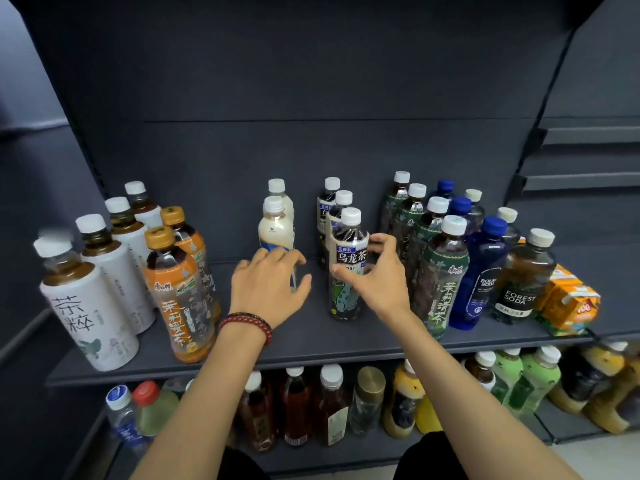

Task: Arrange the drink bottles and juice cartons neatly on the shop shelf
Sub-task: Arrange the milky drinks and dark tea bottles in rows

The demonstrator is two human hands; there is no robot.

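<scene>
Mostly done: bottle rows upright on shelf [311, 344]. Right grip [377, 275] wraps front oolong bottle [349, 252]. Left grip [266, 289] cupped at milk bottle [275, 230] just beyond (contact unclear). Cartons [568, 303], far right of right grip, look askew: probably left to straighten.

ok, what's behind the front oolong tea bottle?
Behind the front oolong tea bottle stand a second bottle and a third bottle, same dark drink, white caps. Their caps and upper parts show; lower bodies are mostly covered.
</scene>
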